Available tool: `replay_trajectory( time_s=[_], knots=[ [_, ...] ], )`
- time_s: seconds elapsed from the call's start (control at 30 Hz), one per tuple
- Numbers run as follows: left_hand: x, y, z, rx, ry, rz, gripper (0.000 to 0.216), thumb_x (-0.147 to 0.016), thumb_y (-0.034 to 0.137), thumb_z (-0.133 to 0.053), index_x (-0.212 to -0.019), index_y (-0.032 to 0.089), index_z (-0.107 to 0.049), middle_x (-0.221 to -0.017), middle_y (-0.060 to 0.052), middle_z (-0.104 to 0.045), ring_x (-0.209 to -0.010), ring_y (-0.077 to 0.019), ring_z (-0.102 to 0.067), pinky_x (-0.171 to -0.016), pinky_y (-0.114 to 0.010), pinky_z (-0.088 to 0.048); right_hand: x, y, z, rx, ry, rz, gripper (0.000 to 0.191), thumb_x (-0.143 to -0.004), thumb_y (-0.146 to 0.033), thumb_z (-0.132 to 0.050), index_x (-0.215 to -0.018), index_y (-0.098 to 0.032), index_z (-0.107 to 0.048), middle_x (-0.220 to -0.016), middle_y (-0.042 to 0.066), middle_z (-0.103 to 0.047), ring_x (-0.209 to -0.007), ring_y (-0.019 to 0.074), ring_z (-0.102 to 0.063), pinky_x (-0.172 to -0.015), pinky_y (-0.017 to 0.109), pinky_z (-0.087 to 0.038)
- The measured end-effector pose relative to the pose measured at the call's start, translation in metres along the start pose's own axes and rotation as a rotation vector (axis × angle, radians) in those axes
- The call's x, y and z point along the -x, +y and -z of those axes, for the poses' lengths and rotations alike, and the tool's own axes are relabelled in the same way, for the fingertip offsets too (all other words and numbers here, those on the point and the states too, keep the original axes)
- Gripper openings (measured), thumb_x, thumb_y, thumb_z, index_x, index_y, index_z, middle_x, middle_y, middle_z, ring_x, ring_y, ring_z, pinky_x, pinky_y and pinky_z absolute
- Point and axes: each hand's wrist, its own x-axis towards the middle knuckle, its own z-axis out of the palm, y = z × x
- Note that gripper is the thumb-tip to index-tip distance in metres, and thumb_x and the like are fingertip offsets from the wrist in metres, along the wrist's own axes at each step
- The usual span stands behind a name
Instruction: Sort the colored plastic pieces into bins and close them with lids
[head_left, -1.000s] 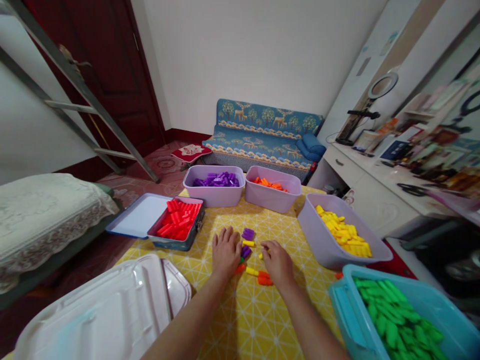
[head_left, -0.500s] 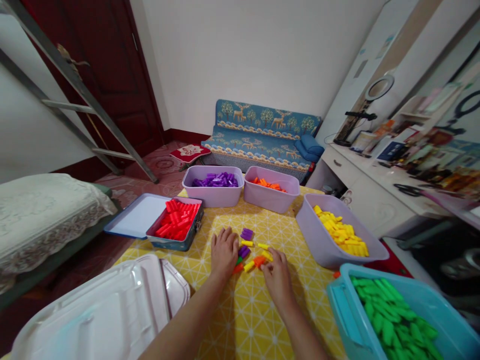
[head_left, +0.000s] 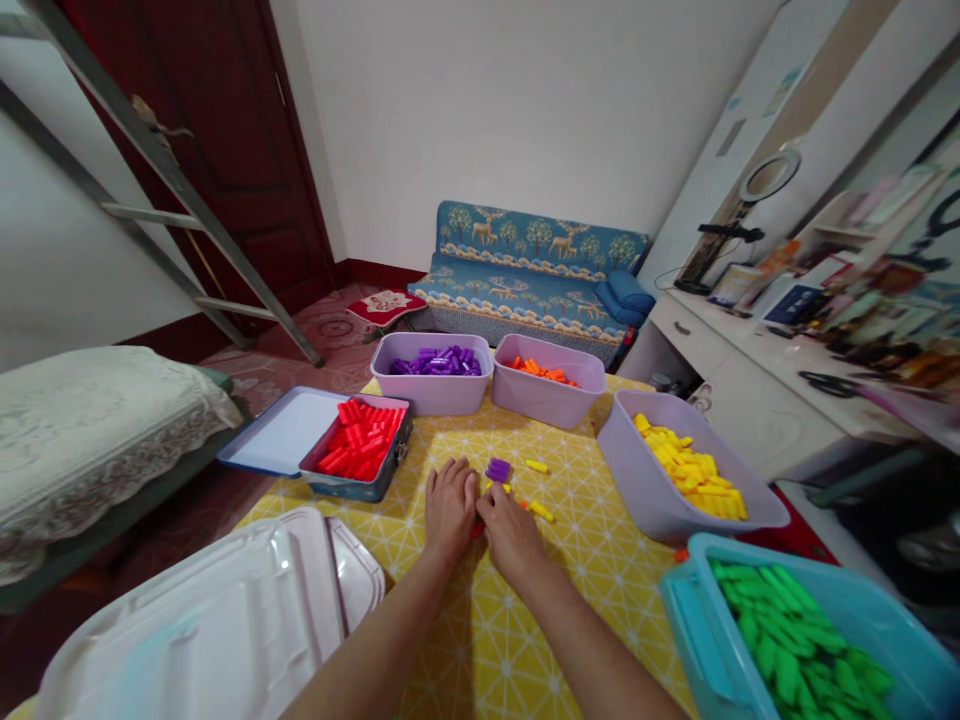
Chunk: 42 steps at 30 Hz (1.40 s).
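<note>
My left hand (head_left: 451,508) rests palm down on the yellow cloth, fingers stretched forward and lying flat. Close beside it, my right hand (head_left: 511,535) is closed, its fingertips by my left thumb; what they pinch, if anything, is hidden. A bit of a red piece (head_left: 477,528) shows between the hands. Ahead of them lie some purple pieces (head_left: 498,469) side by side and a single yellow piece (head_left: 537,466). Another yellow piece (head_left: 541,512) lies just beyond my right knuckles, with a bit of orange near it. My right hand covers other small pieces.
Around the table stand a tin of red pieces (head_left: 315,482), lilac bins of purple (head_left: 431,400), orange (head_left: 544,400) and yellow pieces (head_left: 637,480), and a turquoise bin (head_left: 694,625) of green pieces. White lids (head_left: 202,620) lie at front left. A sofa (head_left: 517,290) stands behind.
My right hand has moved left, from the orange and yellow pieces to beside my left thumb, now covering several pieces. One yellow piece now lies farther forward. My left hand has barely moved.
</note>
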Motion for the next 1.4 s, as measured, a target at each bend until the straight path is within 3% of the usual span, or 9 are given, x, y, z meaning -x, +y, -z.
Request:
replay_trajectory(
  time_s=[0.1,0.37,0.5,0.63,0.83,0.9,1.1,1.27,1.4],
  knots=[
    [0.000,-0.001,-0.001,0.032,0.025,0.005,0.036,-0.101,0.029,-0.034,-0.113,0.022,-0.068,-0.137,-0.007,-0.064,-0.137,-0.0242,-0.048,-0.119,-0.053,-0.026,0.003,-0.001,-0.002,-0.027,0.031,0.028,0.040,-0.089,-0.004,-0.039,-0.118,-0.019,-0.062,-0.119,0.010,-0.064,-0.101,0.0225,-0.063,-0.075,0.030,-0.045],
    [0.000,-0.002,-0.001,0.104,0.077,0.006,0.038,-0.102,0.029,-0.031,-0.113,0.021,-0.066,-0.129,-0.008,-0.068,-0.130,-0.0236,-0.054,-0.116,-0.052,-0.030,0.026,0.013,-0.034,-0.442,0.288,0.019,0.026,-0.082,-0.006,-0.047,-0.093,-0.023,-0.064,-0.097,0.003,-0.068,-0.089,0.0190,-0.063,-0.074,0.028,-0.044],
    [0.000,-0.002,-0.003,0.108,0.078,0.000,0.037,-0.101,0.029,-0.032,-0.113,0.022,-0.066,-0.128,-0.008,-0.068,-0.131,-0.0240,-0.053,-0.116,-0.052,-0.029,0.034,0.016,-0.035,-0.874,0.505,-0.222,0.011,-0.083,-0.026,-0.058,-0.091,-0.022,-0.064,-0.090,0.004,-0.071,-0.078,0.0197,-0.065,-0.071,0.030,-0.048],
    [0.000,-0.003,-0.003,0.091,0.069,-0.008,0.038,-0.101,0.032,-0.033,-0.110,0.022,-0.068,-0.128,-0.008,-0.069,-0.131,-0.0249,-0.053,-0.116,-0.052,-0.029,0.048,0.020,-0.013,-1.444,0.650,-0.489,0.041,-0.077,-0.055,-0.067,-0.095,-0.019,-0.061,-0.076,0.004,-0.071,-0.059,0.0171,-0.063,-0.052,0.026,-0.045],
    [-0.001,-0.001,-0.001,0.074,0.051,0.006,0.040,-0.100,0.033,-0.033,-0.111,0.018,-0.069,-0.129,-0.010,-0.068,-0.130,-0.0263,-0.054,-0.117,-0.051,-0.029,0.083,0.061,0.050,-1.658,1.493,-0.625,0.035,-0.079,-0.050,-0.067,-0.098,-0.021,-0.059,-0.076,-0.002,-0.067,-0.061,0.0113,-0.059,-0.061,0.024,-0.047],
    [-0.001,0.000,0.000,0.071,0.051,0.005,0.040,-0.100,0.033,-0.033,-0.110,0.018,-0.070,-0.128,-0.010,-0.068,-0.130,-0.0264,-0.054,-0.116,-0.052,-0.030,0.092,0.077,0.060,-1.713,1.611,-0.647,0.030,-0.085,-0.049,-0.060,-0.099,-0.022,-0.059,-0.080,-0.002,-0.066,-0.064,0.0107,-0.059,-0.061,0.024,-0.047],
    [0.000,0.000,0.000,0.073,0.054,-0.006,0.038,-0.100,0.032,-0.035,-0.108,0.021,-0.070,-0.129,-0.008,-0.068,-0.129,-0.0255,-0.055,-0.117,-0.052,-0.030,0.086,0.080,0.040,-1.675,1.416,-0.660,0.043,-0.089,-0.058,-0.047,-0.108,-0.022,-0.060,-0.094,0.004,-0.067,-0.069,0.0137,-0.059,-0.061,0.027,-0.045],
    [0.000,-0.002,-0.003,0.075,0.054,-0.002,0.037,-0.100,0.033,-0.035,-0.107,0.023,-0.070,-0.130,-0.007,-0.067,-0.131,-0.0253,-0.054,-0.117,-0.053,-0.029,0.056,0.077,-0.005,-1.086,0.886,-0.519,0.041,-0.082,-0.054,-0.056,-0.099,-0.019,-0.067,-0.096,0.008,-0.069,-0.078,0.0201,-0.064,-0.069,0.033,-0.049],
    [0.000,-0.003,-0.004,0.082,0.080,-0.011,0.033,-0.099,0.033,-0.038,-0.104,0.029,-0.071,-0.129,-0.004,-0.069,-0.130,-0.0243,-0.054,-0.116,-0.050,-0.032,0.041,0.084,-0.032,-0.565,0.484,-0.347,0.018,-0.076,-0.024,-0.063,-0.093,-0.022,-0.070,-0.100,0.008,-0.066,-0.088,0.0208,-0.066,-0.079,0.031,-0.050]
  ],
)
